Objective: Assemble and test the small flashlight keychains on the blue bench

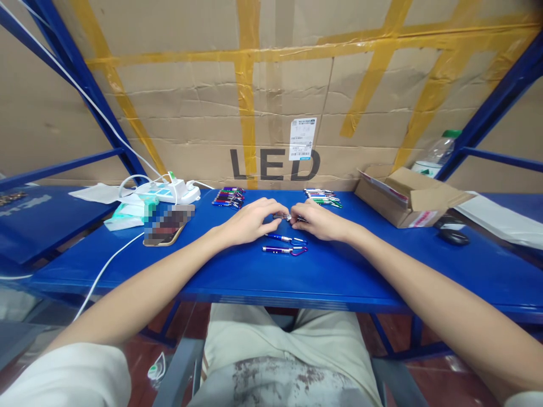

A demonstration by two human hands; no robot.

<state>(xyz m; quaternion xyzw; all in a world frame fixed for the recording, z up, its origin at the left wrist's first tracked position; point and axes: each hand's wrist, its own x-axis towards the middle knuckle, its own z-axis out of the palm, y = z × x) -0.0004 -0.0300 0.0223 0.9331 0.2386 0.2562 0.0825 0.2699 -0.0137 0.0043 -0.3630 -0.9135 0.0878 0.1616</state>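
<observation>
In the middle of the blue table my left hand (253,219) and my right hand (317,219) meet almost fingertip to fingertip. Both are closed in a pinch around a small silvery penlight (289,217), mostly covered by the fingers. Just below them lies a blue penlight (278,238) with a blue carabiner clip. Nearer the table's front edge is a purple penlight (276,249) with a reddish-purple carabiner. Beyond my left hand sits a row of several penlights (228,197) in mixed colours; another group of penlights (321,197) lies behind my right hand.
At left are a phone (167,227), a white power strip (178,191) with cables and a green-white packet (129,213). An opened cardboard box (403,198), a black mouse (453,236) and a plastic bottle (439,152) stand right. A large carton (190,113) walls the back.
</observation>
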